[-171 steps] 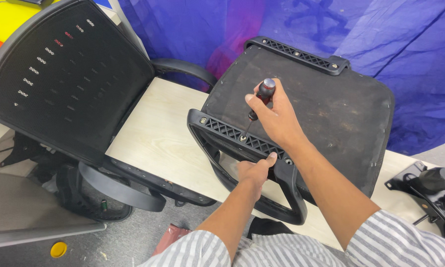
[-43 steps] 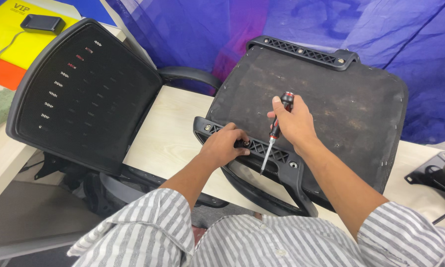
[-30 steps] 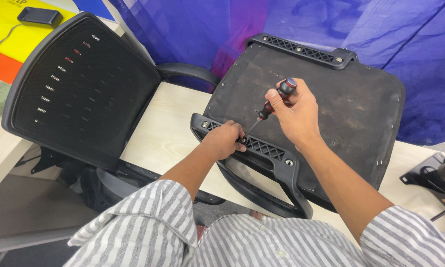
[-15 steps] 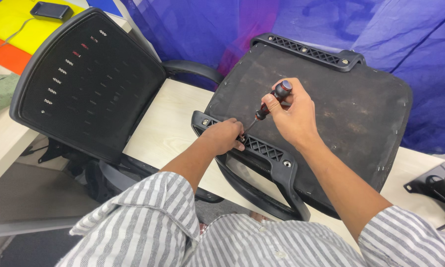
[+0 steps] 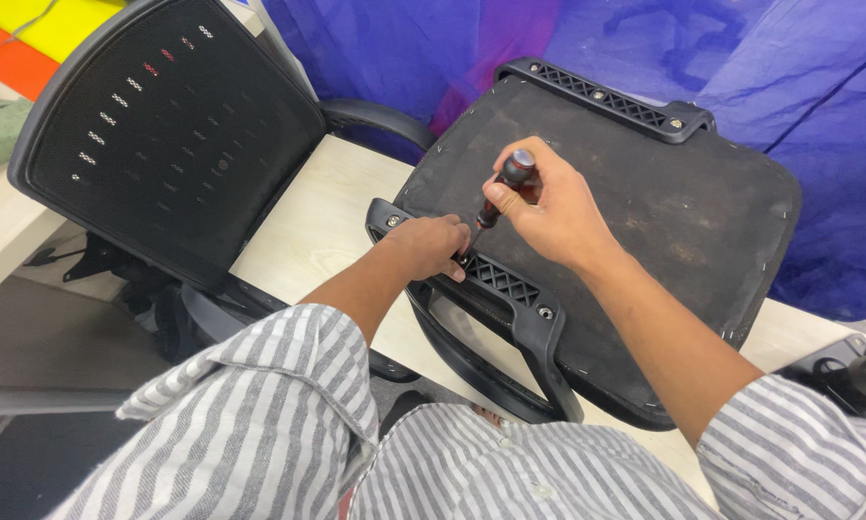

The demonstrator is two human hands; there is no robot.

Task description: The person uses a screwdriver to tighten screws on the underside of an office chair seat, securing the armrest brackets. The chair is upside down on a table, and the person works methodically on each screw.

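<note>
I see the screwdriver (image 5: pixel 503 190) in my right hand (image 5: pixel 548 214), fingers clenched around its red-and-black handle, the shaft slanting down and left to the black plastic bracket (image 5: pixel 495 279) on the near edge of the upturned seat pan (image 5: pixel 664 221). My left hand (image 5: pixel 431 246) rests on that bracket right beside the tip, fingers curled over its edge and gripping it. The seat pan lies underside up on the pale wooden bench (image 5: pixel 308 231), with a second ribbed bracket (image 5: pixel 606 96) along its far edge. To the left, a black mesh chair back (image 5: pixel 163 135) stands tilted against the bench. A blue tarp (image 5: pixel 789 67) hangs behind everything.
</note>
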